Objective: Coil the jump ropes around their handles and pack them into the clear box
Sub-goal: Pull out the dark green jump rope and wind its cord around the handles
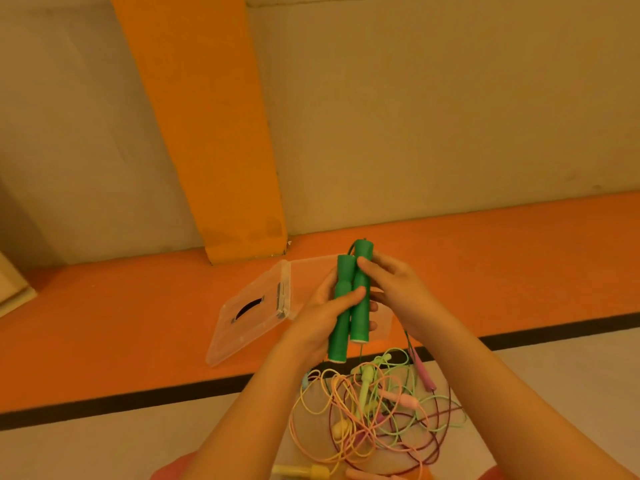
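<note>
Both hands are raised over the floor [104, 452] and hold a pair of green handles [360, 317], which stand upright side by side and touch along their length. The one toward 3 o'clock sits a little higher than its neighbour. The left hand [322, 313] grips the pair from the 9 o'clock side, its fingers curled behind and its thumb laid across the front of both. The right hand [401, 292] comes in from 3 o'clock, thumb pressed on the upper part of the higher handle and fingers curled round its far side. A thin green cord [361, 351] drops from the bottom of that handle toward 6 o'clock.

Behind the hands lies the clear box [308, 271], open, much of its base hidden by them. Its lid [242, 327] is folded flat at 9 o'clock of the hands, with a dark curved grip showing in it.

At 6 o'clock of the handles, on the pale part of the floor, sits a loose tangle of ropes [377, 407] in yellow, pink, mint and dark red, uncoiled, slim pastel handles mixed in. A purple handle [424, 372] lies at its 1 o'clock edge and a yellow handle [311, 472] at 7 o'clock, by the frame's lower edge. A black line [138, 400] parts the pale floor from an orange band [104, 306] under the box
</note>
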A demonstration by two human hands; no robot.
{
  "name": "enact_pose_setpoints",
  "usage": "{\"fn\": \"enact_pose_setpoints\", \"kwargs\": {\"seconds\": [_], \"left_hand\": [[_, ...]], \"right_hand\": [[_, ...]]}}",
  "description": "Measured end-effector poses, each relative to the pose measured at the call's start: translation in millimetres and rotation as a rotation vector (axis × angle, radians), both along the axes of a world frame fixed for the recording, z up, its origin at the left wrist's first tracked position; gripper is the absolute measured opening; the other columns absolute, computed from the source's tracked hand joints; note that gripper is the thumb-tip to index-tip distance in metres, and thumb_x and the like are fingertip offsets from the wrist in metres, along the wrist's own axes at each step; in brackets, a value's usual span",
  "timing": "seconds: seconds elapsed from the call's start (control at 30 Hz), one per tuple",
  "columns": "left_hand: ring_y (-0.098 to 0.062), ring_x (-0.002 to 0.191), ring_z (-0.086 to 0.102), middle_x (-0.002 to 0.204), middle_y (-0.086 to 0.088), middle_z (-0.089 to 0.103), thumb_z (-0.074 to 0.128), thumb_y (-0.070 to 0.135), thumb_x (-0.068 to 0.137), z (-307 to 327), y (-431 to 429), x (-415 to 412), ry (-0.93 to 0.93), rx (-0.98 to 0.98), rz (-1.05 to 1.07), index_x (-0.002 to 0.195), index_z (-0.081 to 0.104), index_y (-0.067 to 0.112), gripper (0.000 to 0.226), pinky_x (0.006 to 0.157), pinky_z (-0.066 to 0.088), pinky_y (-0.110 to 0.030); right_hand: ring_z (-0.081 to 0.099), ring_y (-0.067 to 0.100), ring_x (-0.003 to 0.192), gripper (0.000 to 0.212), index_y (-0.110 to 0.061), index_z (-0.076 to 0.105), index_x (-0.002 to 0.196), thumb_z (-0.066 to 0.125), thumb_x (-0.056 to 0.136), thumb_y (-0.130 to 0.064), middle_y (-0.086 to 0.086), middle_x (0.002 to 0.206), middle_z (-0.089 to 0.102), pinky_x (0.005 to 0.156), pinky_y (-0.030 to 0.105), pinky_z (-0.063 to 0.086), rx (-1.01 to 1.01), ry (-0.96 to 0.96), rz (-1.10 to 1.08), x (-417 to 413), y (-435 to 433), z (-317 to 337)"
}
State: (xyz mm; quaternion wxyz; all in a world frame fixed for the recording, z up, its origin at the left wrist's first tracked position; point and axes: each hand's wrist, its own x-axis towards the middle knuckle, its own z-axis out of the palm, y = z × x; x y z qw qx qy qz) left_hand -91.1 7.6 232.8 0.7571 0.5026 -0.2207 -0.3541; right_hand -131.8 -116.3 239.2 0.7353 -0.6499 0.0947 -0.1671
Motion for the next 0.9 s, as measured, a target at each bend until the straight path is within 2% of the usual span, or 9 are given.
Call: {"fn": "enact_pose_setpoints", "kwargs": {"seconds": [0.1, 0.2, 0.27, 0.33, 0.43, 0.57, 0.67, 0.77, 0.9], "left_hand": [[-0.022, 0.071, 0.068, 0.090, -0.006, 0.069, 0.050, 0.005, 0.095, -0.3, -4.6, -4.0, 0.054, -0.034, 0.023, 0.121, 0.052, 0.029, 0.035, 0.061, 0.059, -0.038], [-0.022, 0.064, 0.065, 0.081, -0.009, 0.067, 0.054, 0.013, 0.093, 0.2, -4.9, -8.8, 0.048, -0.039, 0.024, 0.121, 0.052, 0.028, 0.031, 0.055, 0.058, -0.034], [-0.020, 0.054, 0.059, 0.070, -0.007, 0.062, 0.059, 0.022, 0.086, 1.2, -3.8, -12.0, 0.030, -0.031, 0.012, 0.124, 0.049, 0.024, 0.039, 0.047, 0.052, -0.029], [-0.018, 0.047, 0.054, 0.063, -0.005, 0.059, 0.062, 0.025, 0.079, 1.3, -2.8, -13.2, -0.040, 0.010, 0.004, 0.129, 0.043, 0.022, 0.053, 0.042, 0.046, -0.025], [-0.019, 0.046, 0.053, 0.058, -0.007, 0.056, 0.065, 0.018, 0.078, 0.4, -0.9, -14.6, -0.124, 0.064, -0.033, 0.133, 0.037, 0.022, 0.062, 0.042, 0.045, -0.026], [-0.021, 0.050, 0.058, 0.067, -0.008, 0.061, 0.066, 0.002, 0.086, -2.5, 0.1, -16.1, -0.088, 0.128, -0.047, 0.137, 0.030, 0.016, 0.064, 0.048, 0.051, -0.029], [-0.023, 0.059, 0.065, 0.083, -0.010, 0.067, 0.075, 0.005, 0.076, -1.1, 5.1, -16.2, -0.054, 0.134, -0.122, 0.132, 0.038, 0.010, 0.066, 0.057, 0.057, -0.033], [-0.022, 0.064, 0.067, 0.082, -0.010, 0.068, 0.067, 0.015, 0.076, 1.7, 10.4, -17.4, -0.016, 0.143, -0.215, 0.121, 0.048, 0.011, 0.049, 0.066, 0.059, -0.038], [-0.014, 0.050, 0.052, 0.070, -0.005, 0.056, 0.064, 0.012, 0.086, 2.5, 13.6, -15.7, -0.027, 0.120, -0.254, 0.114, 0.047, 0.006, 0.034, 0.048, 0.048, -0.027]], "right_hand": [[0.058, 0.009, 0.065, 0.017, -0.016, 0.064, 0.108, 0.057, 0.092, -0.015, 0.007, 0.092, 0.062, 0.045, 0.016, 0.041, 0.030, -0.007, 0.034, -1.9, 0.3, -6.0], [0.056, 0.006, 0.059, 0.016, -0.015, 0.065, 0.105, 0.059, 0.090, -0.014, 0.005, 0.087, 0.061, 0.045, 0.016, 0.041, 0.068, -0.036, 0.100, -7.2, -0.4, -7.0], [0.056, 0.008, 0.064, 0.012, -0.023, 0.068, 0.096, 0.061, 0.087, -0.023, 0.003, 0.084, 0.060, 0.053, 0.018, 0.044, 0.099, -0.040, 0.153, -11.3, -0.5, -4.1], [0.060, 0.011, 0.075, 0.023, -0.024, 0.070, 0.095, 0.061, 0.080, -0.038, 0.002, 0.086, 0.064, 0.063, 0.022, 0.048, 0.102, -0.020, 0.180, -12.5, -0.9, -4.3], [0.063, 0.009, 0.068, 0.031, -0.009, 0.063, 0.095, 0.066, 0.076, -0.033, 0.003, 0.077, 0.065, 0.062, 0.023, 0.047, 0.075, 0.019, 0.123, -13.4, -0.8, -5.3], [0.060, 0.014, 0.070, 0.051, 0.000, 0.059, 0.098, 0.080, 0.065, -0.033, 0.011, 0.080, 0.059, 0.059, 0.024, 0.046, -0.042, 0.059, 0.050, -13.8, 1.4, -6.1], [0.055, 0.019, 0.075, 0.046, -0.003, 0.058, 0.090, 0.077, 0.067, -0.038, 0.012, 0.081, 0.054, 0.062, 0.028, 0.043, -0.075, 0.002, -0.012, -12.3, 3.7, -2.5], [0.052, 0.015, 0.070, 0.017, -0.013, 0.056, 0.073, 0.069, 0.083, -0.016, 0.006, 0.072, 0.050, 0.061, 0.024, 0.042, -0.044, -0.091, -0.044, -14.3, 2.1, 3.6], [0.055, 0.011, 0.067, 0.019, -0.010, 0.055, 0.075, 0.064, 0.087, -0.022, 0.004, 0.073, 0.053, 0.060, 0.023, 0.047, -0.100, -0.015, -0.064, -16.4, 3.8, 8.1]]}}
